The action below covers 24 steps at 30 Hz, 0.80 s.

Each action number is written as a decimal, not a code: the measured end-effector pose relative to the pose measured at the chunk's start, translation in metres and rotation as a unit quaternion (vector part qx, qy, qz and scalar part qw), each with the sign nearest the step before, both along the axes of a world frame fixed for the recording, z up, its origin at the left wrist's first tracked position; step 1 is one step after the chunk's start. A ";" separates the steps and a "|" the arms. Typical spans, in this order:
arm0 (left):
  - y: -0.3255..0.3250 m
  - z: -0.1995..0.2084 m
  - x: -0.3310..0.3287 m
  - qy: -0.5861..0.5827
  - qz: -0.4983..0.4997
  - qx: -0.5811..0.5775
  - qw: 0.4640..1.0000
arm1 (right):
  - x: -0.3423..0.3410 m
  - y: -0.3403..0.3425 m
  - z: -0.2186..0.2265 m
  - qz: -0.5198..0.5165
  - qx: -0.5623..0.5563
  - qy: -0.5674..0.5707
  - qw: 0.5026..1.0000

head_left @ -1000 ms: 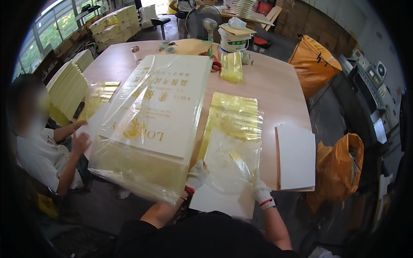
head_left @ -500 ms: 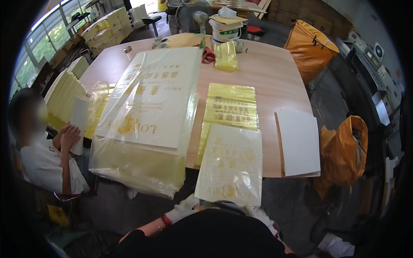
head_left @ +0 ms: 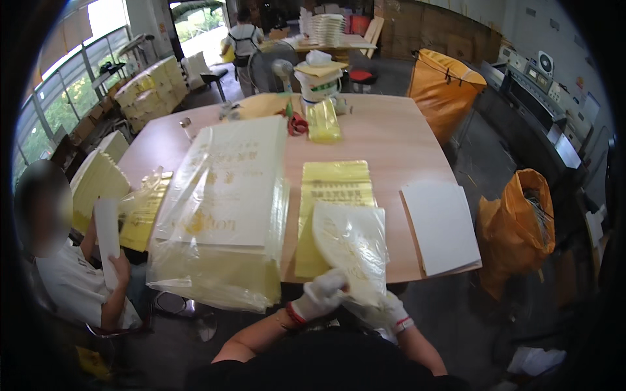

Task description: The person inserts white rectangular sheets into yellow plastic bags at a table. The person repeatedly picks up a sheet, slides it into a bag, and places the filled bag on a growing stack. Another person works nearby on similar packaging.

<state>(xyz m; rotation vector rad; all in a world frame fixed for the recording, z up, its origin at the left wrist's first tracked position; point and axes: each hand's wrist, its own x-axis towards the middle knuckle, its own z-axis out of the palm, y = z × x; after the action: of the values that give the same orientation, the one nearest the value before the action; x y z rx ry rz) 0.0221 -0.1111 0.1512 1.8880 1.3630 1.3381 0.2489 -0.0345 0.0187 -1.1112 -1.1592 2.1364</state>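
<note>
Both my hands wear white gloves with red cuffs. Just past the table's near edge, a clear plastic bag of white paper with gold print slants down toward me, its left side bowed upward. My left hand is closed at the lower left part of this bag, fingers curled. At its lower right corner my right hand grips the edge; part of that hand is hidden by the plastic. Beneath the bag lies a stack of yellow printed plastic bags. Left of it rests a large bagged pile of white printed sheets.
White sheets lie at the table's right edge. Farther back are a yellow packet, a red tape roll and a white bucket. A seated co-worker at left holds a white sheet. Orange sacks stand at right.
My hands have come up into fuller view, and the bag's left side is now raised and curved. My view has tilted upward, showing more of the room. The co-worker's hands have parted.
</note>
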 end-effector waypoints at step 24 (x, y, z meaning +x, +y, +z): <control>-0.148 -0.228 -0.101 -0.363 0.206 -0.083 0.905 | -0.108 -0.045 0.042 0.259 0.175 0.016 0.950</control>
<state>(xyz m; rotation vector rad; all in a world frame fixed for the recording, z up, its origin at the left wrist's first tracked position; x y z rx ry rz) -0.0786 -0.2590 -0.0767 0.8416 1.4225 1.8033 0.1410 -0.0798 0.0609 -0.6576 -1.8878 2.1659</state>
